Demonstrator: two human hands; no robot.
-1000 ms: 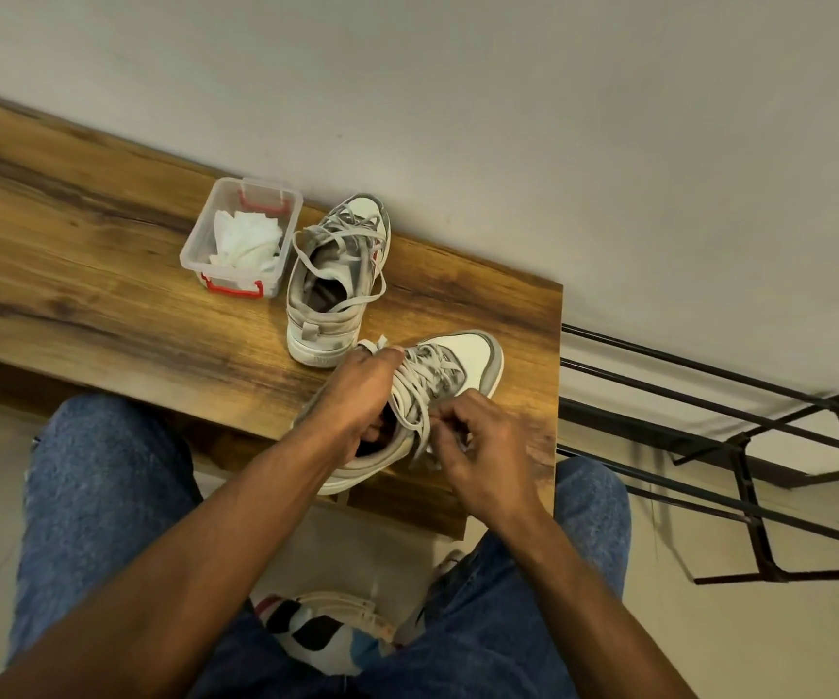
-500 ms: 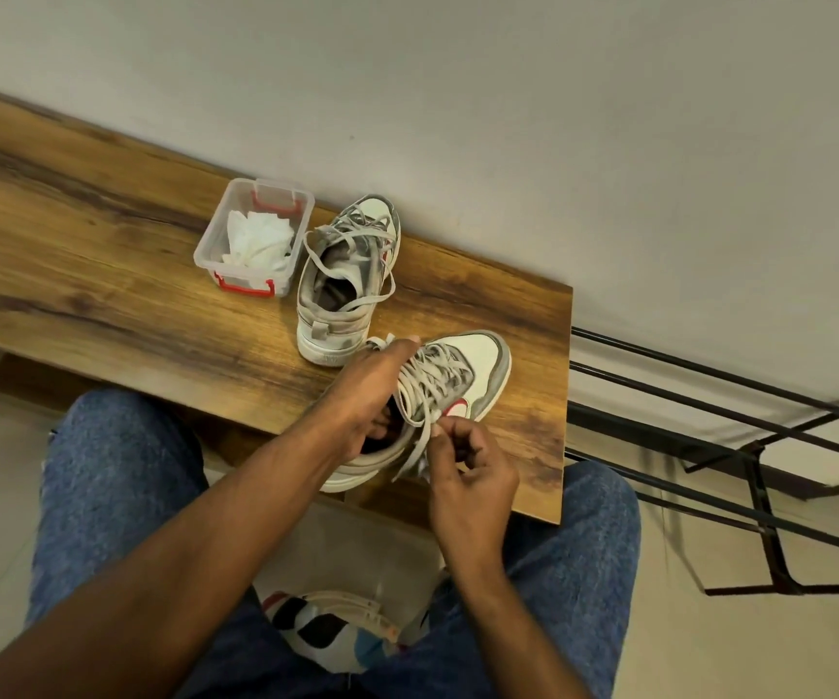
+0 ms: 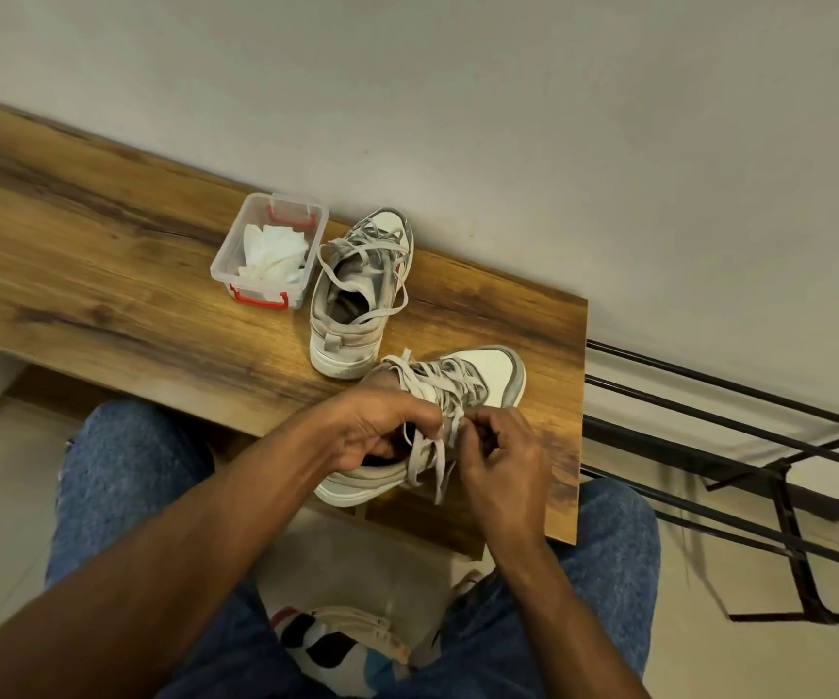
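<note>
Laces (image 3: 426, 454) of sneaker (image 3: 493, 375), set at right end of bench (image 3: 104, 295), are pinched in curled fingers of both left hand (image 3: 374, 428) and right hand (image 3: 505, 449). Flat, limp, light stuff is judged; grip is best taken near lace ends, tension kept.

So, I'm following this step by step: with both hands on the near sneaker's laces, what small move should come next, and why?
Probably draw the laces snug by pulling the hands apart. The left hand and right hand both pinch the laces over the opening of the near sneaker, and slack loops hang down its side, untied.
</note>
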